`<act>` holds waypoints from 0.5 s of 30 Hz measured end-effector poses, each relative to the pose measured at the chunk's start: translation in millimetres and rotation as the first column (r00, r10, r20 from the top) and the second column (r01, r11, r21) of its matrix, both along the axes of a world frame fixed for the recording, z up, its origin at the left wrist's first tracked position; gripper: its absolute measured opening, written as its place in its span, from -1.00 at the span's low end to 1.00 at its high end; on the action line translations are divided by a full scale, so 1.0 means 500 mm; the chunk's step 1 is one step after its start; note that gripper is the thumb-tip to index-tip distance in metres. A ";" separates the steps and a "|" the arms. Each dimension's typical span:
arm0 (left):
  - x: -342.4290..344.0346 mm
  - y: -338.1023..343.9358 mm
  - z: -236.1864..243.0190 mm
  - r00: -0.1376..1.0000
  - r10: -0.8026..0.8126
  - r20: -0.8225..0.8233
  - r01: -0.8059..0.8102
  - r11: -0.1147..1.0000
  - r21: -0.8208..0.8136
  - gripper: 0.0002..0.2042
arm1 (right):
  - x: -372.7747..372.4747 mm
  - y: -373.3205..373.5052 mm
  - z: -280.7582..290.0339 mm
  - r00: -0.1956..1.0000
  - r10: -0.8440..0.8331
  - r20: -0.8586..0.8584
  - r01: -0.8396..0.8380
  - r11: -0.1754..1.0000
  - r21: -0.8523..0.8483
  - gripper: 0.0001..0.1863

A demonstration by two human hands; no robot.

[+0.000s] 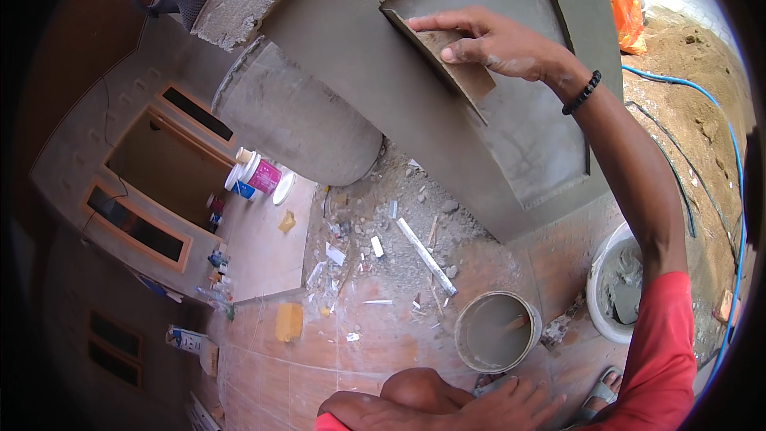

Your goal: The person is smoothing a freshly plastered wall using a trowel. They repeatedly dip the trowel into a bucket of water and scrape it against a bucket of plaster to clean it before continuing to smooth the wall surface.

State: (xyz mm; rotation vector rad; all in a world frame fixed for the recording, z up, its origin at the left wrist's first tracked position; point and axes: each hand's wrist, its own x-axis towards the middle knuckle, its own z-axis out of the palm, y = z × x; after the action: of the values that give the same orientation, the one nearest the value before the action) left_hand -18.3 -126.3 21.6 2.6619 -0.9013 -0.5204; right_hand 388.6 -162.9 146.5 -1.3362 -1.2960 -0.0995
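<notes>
A yellow block sits on the tiled floor at left. Centre far, a brown board meets the grey plastered panel, the right hand clamped on it; near, below the bucket, hangs the left hand, fingers apart. At right stands a white tub.

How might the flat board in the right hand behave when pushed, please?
The board is probably stiff, since its long edge looks straight. It seems fairly light, as the right hand alone holds it.
</notes>
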 end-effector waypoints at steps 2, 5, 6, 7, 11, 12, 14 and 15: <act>-0.001 0.000 0.000 1.000 0.003 0.001 -0.003 1.000 -0.007 -0.42 | -0.001 0.007 0.001 0.999 0.040 -0.029 -0.039 0.999 0.038 -0.40; 0.001 0.005 0.002 1.000 0.012 -0.007 -0.012 1.000 -0.005 -0.42 | -0.007 0.005 0.002 0.999 -0.035 -0.004 0.035 0.999 -0.005 -0.40; 0.000 0.008 0.002 1.000 0.012 -0.008 -0.012 1.000 -0.010 -0.42 | -0.010 0.009 -0.010 0.998 -0.058 0.024 0.058 0.998 -0.006 -0.41; 0.001 0.010 0.000 1.000 0.015 -0.009 -0.015 1.000 -0.017 -0.42 | -0.014 0.012 -0.023 0.995 -0.081 0.052 0.082 0.997 -0.007 -0.41; -0.007 0.014 0.002 1.000 0.030 -0.008 -0.030 0.999 -0.020 -0.42 | -0.046 -0.010 -0.074 0.995 -0.029 -0.095 0.015 0.989 -0.148 -0.42; -0.011 0.013 0.002 0.999 0.034 -0.008 -0.034 0.999 -0.018 -0.42 | -0.045 -0.006 -0.109 0.989 -0.007 -0.148 -0.012 0.991 -0.131 -0.41; -0.012 0.011 0.002 0.999 0.032 0.005 -0.032 0.999 -0.022 -0.42 | -0.047 -0.010 -0.180 0.974 -0.012 -0.225 -0.023 0.988 -0.154 -0.38; -0.013 0.011 0.000 1.000 0.030 0.008 -0.029 0.999 -0.031 -0.42 | -0.054 -0.016 -0.214 0.967 -0.037 -0.252 -0.015 0.980 -0.200 -0.37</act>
State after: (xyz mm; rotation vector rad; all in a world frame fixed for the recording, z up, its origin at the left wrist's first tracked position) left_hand -24.8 -120.9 21.6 2.6468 -0.8639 -0.4850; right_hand 361.9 -170.9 39.6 -1.4744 -1.1016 0.1956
